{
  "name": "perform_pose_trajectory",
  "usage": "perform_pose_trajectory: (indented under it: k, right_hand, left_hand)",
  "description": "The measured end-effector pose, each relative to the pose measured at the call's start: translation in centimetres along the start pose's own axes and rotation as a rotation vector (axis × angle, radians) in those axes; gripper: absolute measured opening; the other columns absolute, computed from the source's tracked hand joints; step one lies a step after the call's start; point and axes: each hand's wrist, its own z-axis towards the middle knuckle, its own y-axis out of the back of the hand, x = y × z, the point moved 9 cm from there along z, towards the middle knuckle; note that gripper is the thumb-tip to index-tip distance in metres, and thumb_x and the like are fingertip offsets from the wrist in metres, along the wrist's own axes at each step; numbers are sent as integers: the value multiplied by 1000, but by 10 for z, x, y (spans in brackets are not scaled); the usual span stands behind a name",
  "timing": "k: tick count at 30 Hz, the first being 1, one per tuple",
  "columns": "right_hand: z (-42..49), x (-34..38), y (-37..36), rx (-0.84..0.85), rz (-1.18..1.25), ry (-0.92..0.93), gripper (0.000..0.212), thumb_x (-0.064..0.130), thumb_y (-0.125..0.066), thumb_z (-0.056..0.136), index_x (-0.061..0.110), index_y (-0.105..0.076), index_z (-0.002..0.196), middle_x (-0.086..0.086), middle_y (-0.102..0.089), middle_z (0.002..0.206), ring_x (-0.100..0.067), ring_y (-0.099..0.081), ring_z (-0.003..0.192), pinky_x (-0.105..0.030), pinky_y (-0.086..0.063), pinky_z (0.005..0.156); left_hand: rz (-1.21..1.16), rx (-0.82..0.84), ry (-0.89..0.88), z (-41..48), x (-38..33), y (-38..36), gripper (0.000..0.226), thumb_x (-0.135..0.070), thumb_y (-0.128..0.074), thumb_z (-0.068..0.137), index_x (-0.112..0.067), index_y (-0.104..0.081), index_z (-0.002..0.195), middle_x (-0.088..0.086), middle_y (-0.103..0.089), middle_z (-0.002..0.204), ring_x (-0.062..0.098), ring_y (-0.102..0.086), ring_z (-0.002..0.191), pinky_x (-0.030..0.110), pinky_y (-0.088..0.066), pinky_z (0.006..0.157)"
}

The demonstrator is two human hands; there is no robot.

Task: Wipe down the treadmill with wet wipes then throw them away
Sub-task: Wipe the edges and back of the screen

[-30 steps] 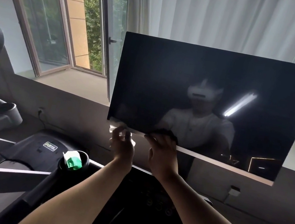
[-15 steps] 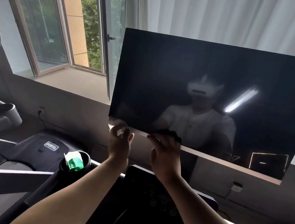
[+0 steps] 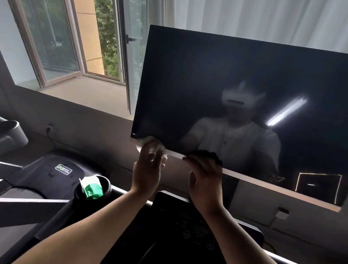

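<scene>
— What's over on the left?
— An open window (image 3: 69,32) with green trees outside, and a grey wall under it. Low down there's a black cover (image 3: 42,176) with a green-edged label (image 3: 63,169). The letters are too small for me to read.
— And that green thing?
— A green and white pack (image 3: 91,190) stuck in the cup holder (image 3: 109,185) of the treadmill (image 3: 198,227).
— Where's the wipe?
— The white wipe (image 3: 155,145) is up at the bottom left corner of the big black screen (image 3: 268,90). The left hand (image 3: 147,170) is on it, but the fingers are blurry, so I can't tell if they pinch it or just push it.
— The other hand?
— The right hand (image 3: 205,177) is just beside it, fingers curled over the screen's bottom edge, holding on.
— What's behind?
— A white curtain (image 3: 259,12), and a little wall plug (image 3: 283,213) low on the right.
</scene>
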Motion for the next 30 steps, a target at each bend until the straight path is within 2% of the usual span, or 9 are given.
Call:
perform_pose_trajectory:
  k: [4, 7, 12, 15, 17, 19, 23, 25, 30]
  right_hand:
    - [1, 6, 2, -24, -26, 0, 46, 7, -49, 75, 17, -73, 113, 1, -67, 119, -30, -54, 112, -41, -42, 98]
    - [0, 6, 1, -17, -17, -11, 53, 2, -53, 72, 19, -71, 119, 3, -66, 122, -30, -55, 113, -43, -42, 99]
    - [0, 6, 3, -46, -49, -40, 43, 10, -48, 77, 18, -74, 110, 2, -67, 117, -31, -57, 111, -39, -40, 102]
    - [0, 7, 2, -66, -66, -62, 39, 12, -49, 77, 18, -74, 107, 3, -67, 115, -29, -56, 110, -37, -37, 104]
    - [0, 8, 1, -64, -72, -76, 38, 14, -49, 78, 19, -74, 106, 3, -67, 114, -28, -55, 111, -39, -37, 103]
    - [1, 8, 0, -68, -76, -84, 37, 15, -49, 78, 19, -74, 105, 4, -67, 113, -27, -55, 109, -39, -39, 101]
    - [3, 9, 1, -77, -70, -69, 36, 13, -52, 76, 18, -72, 105, 2, -67, 113, -28, -55, 106, -38, -39, 98]
    - [3, 8, 3, -88, -55, -57, 38, 9, -53, 74, 18, -72, 105, 2, -67, 112, -28, -55, 105, -36, -38, 96]
    - [7, 9, 4, -82, -57, -47, 30, 7, -53, 76, 17, -73, 96, 1, -68, 106, -32, -60, 102, -44, -44, 92]
  left_hand:
    - [295, 141, -192, -7, -21, -16, 23, -31, -57, 103, -29, -55, 126, -6, -76, 95, 12, -73, 77, 20, -51, 66]
    - [566, 316, -351, -16, -25, -35, 28, -41, -48, 103, -45, -50, 131, -17, -70, 118, 12, -69, 102, 32, -53, 83]
    - [869, 45, -672, 0, -32, -3, 44, -28, -49, 98, -29, -55, 141, 12, -54, 132, 35, -54, 112, 45, -48, 91]
    - [977, -113, -574, 19, -17, 26, 59, -35, -41, 98, -15, -41, 153, 23, -36, 155, 37, -36, 135, 51, -39, 104]
    - [946, -38, -521, 21, -6, 22, 66, -39, -34, 100, -8, -27, 158, 17, -17, 167, 26, -13, 153, 50, -27, 116]
    - [891, 66, -560, 12, -5, 3, 69, -38, -34, 101, -6, -20, 160, 11, -1, 168, 18, 5, 156, 45, -13, 122]
    - [888, 306, -774, -21, -13, -42, 72, -33, -40, 102, -16, -6, 162, 8, -8, 169, 20, -3, 157, 43, -16, 125]
    - [916, 356, -823, -25, -13, -49, 69, -33, -40, 102, -18, -10, 162, 6, -12, 169, 19, -4, 157, 46, -20, 124]
    - [959, 181, -682, 6, -9, -17, 67, -41, -33, 104, -23, -3, 162, 2, -1, 168, 17, 6, 157, 38, 1, 125]
